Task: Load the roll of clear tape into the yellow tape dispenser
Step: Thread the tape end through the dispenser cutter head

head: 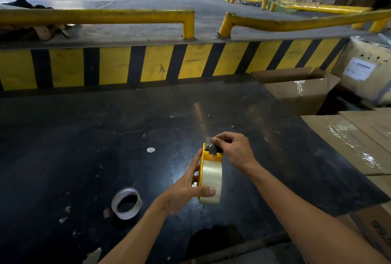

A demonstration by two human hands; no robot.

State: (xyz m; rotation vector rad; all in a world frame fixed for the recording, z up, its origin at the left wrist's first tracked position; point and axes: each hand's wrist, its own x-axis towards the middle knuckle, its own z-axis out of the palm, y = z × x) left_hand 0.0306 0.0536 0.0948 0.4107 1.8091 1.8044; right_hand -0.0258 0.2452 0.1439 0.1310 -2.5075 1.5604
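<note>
Roll of clear tape (211, 181) sits in the yellow dispenser (203, 158), held above the black table (84, 136); left hand (186, 191) grips both. Right hand (232, 149) pinches the tape end (208, 140) at the dispenser's top. Risk: the end folds and sticks to itself or skews off the cutter if the pull goes crooked.

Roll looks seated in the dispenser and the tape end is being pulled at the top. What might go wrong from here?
1. The right hand pinches the free tape end near the dispenser's top; it may stick to the fingers or fold onto itself.
2. The left hand only clamps the clear roll with a thumb, held in the air above the black table; a hard pull may twist it from that grip.
</note>
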